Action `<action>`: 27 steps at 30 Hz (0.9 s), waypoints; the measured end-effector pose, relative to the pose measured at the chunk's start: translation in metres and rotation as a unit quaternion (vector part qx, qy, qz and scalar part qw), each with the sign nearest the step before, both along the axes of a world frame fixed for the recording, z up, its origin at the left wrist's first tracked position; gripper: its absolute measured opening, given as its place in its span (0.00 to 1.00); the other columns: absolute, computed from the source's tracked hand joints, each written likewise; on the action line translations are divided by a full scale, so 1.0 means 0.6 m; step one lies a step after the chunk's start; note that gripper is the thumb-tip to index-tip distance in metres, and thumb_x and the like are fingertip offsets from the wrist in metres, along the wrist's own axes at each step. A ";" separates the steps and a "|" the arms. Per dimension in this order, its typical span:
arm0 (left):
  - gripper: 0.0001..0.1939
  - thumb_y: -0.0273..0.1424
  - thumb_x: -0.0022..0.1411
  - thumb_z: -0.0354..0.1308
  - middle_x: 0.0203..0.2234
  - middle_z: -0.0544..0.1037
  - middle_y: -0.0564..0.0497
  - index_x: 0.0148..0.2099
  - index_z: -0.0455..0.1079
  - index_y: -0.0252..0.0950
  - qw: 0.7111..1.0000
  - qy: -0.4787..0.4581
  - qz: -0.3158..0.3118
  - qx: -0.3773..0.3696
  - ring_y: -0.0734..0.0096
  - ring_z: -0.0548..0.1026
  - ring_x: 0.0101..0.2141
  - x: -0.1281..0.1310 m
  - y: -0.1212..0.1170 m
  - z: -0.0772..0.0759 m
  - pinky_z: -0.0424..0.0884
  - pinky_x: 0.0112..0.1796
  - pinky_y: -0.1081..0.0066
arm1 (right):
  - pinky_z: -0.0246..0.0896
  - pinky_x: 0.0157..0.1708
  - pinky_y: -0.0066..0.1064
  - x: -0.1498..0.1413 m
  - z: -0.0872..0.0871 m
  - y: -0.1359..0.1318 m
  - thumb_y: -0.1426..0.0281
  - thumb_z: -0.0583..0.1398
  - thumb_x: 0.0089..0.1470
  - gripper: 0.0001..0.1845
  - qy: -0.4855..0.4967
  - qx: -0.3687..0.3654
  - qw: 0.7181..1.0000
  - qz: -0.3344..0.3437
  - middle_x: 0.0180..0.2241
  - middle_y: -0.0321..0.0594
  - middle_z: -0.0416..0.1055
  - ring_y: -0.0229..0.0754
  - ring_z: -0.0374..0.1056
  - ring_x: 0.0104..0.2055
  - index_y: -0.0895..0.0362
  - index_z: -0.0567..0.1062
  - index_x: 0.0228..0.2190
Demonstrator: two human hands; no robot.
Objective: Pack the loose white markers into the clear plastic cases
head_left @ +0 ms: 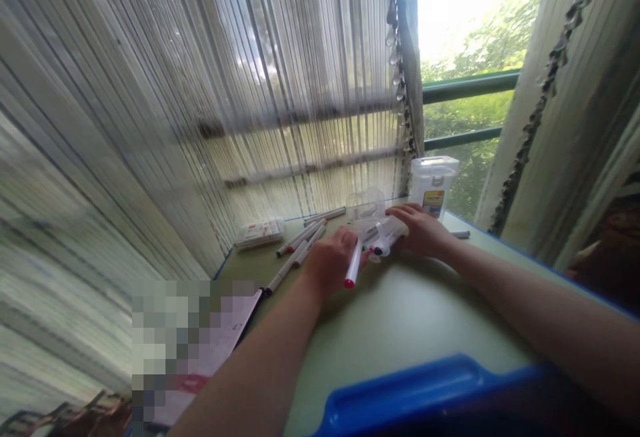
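My left hand [334, 258] is closed around a white marker [355, 260], whose red end points down toward me. Just right of it, my right hand [423, 229] grips a clear plastic case [395, 229] lying on its side with several markers in it. Dark, green and pink marker ends show at the case's near opening. A clear, rounded plastic piece [367, 202] stands behind the case; whether it is joined to it I cannot tell. Several loose white markers [303, 244] lie on the table left of my left hand.
An upright clear container [434, 180] with a yellow label stands at the table's back right. A flat clear box [260, 233] lies at the back left, near a string curtain [300, 77]. A blue plastic edge [405, 384] borders the front of the green table [400, 317].
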State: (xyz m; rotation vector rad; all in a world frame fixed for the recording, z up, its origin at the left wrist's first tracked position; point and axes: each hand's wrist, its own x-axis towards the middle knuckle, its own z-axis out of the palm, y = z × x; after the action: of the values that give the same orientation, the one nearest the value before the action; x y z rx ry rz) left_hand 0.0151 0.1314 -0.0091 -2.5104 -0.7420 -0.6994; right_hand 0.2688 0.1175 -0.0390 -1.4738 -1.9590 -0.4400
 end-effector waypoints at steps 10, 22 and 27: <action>0.13 0.37 0.66 0.49 0.36 0.75 0.45 0.42 0.69 0.34 0.998 0.022 -0.054 -0.018 0.67 0.75 0.32 0.000 0.000 -0.001 0.72 0.30 0.69 | 0.64 0.48 0.49 0.002 -0.003 0.004 0.68 0.66 0.40 0.33 -0.004 0.003 1.000 0.023 0.50 0.48 0.70 0.57 0.61 0.53 0.53 0.70 0.52; 0.12 0.36 0.65 0.51 0.38 0.75 0.44 0.44 0.69 0.33 0.996 0.051 -0.042 -0.052 0.65 0.77 0.35 0.003 -0.001 0.000 0.73 0.32 0.69 | 0.62 0.50 0.50 -0.001 0.003 -0.001 0.69 0.65 0.41 0.33 -0.008 -0.004 0.999 0.035 0.51 0.49 0.70 0.57 0.60 0.53 0.54 0.71 0.51; 0.13 0.36 0.64 0.51 0.38 0.75 0.43 0.43 0.69 0.33 0.996 0.050 -0.041 -0.058 0.64 0.77 0.34 0.004 0.001 -0.002 0.73 0.31 0.67 | 0.63 0.50 0.50 0.000 0.001 0.000 0.70 0.65 0.40 0.33 -0.008 -0.001 0.999 0.038 0.50 0.48 0.70 0.57 0.60 0.54 0.53 0.71 0.51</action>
State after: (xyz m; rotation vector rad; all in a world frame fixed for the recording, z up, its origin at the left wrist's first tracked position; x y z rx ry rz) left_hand 0.0173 0.1318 -0.0103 -2.6729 -0.6660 -0.5687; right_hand 0.2685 0.1174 -0.0384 -1.3956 -2.0203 -0.4170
